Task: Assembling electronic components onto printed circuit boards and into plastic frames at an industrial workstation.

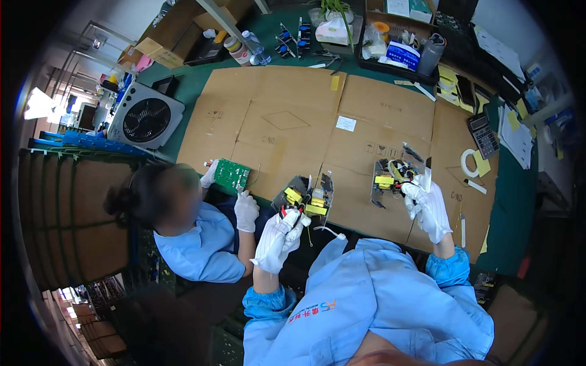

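My left hand [278, 240], in a white glove, closes on the near edge of a circuit board [317, 198] with yellow transformers, wires and a dark metal plate. Red and black bits show by its fingertips. This board hangs at the front edge of the cardboard. Also gloved, my right hand [427, 207] has its fingers curled at the near right side of a second, similar circuit board [384, 182], over the cardboard. A thin, flat piece with a dark end [428, 168] rises beside these fingers; I cannot make out what it is.
Flattened cardboard [293, 116] covers the green table [516, 226]. At left, a person in blue [198, 244] with white gloves holds a green circuit board [232, 174]. Nearby are a fan [146, 119], calculator [483, 135], tape roll [469, 163] and black tray [378, 68] of supplies.
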`<action>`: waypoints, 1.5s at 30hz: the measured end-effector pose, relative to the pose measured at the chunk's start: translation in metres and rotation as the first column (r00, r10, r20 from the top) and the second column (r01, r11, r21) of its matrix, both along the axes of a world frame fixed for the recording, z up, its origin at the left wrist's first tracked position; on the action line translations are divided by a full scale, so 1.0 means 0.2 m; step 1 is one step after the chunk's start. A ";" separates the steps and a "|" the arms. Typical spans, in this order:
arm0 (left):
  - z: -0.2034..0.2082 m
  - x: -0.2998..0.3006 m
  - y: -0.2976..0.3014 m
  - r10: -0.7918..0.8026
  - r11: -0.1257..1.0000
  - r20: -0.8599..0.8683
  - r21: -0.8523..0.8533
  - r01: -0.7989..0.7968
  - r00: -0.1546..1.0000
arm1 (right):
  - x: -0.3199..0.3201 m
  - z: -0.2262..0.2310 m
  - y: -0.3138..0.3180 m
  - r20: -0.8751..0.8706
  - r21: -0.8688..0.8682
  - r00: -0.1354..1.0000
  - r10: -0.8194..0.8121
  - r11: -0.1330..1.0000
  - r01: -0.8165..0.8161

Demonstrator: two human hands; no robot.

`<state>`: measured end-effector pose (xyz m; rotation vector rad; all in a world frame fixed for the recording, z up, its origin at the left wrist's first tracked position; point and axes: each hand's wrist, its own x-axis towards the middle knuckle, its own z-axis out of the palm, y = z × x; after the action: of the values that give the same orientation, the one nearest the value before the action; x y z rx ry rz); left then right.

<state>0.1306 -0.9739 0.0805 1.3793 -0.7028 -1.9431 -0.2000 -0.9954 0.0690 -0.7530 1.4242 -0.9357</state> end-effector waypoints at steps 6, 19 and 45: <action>-0.02 -0.09 -0.24 -0.015 0.995 -0.101 0.096 0.025 0.995 | -0.10 -0.03 -0.07 -0.001 0.080 0.994 -0.110 0.991 0.110; -0.19 -0.12 -0.76 -0.094 0.983 0.018 0.159 0.090 0.995 | -0.08 -0.20 -0.37 0.020 0.185 0.983 -0.185 0.966 0.178; -1.05 -0.12 -2.80 -0.106 0.838 -0.394 0.459 0.296 0.913 | -0.07 -0.61 -1.83 0.026 0.154 0.986 -0.166 0.975 0.160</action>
<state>0.1075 -1.5337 -0.1287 1.2138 -0.1589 -2.5986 -0.2140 -1.3621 -0.0532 -0.5082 1.5215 -0.9503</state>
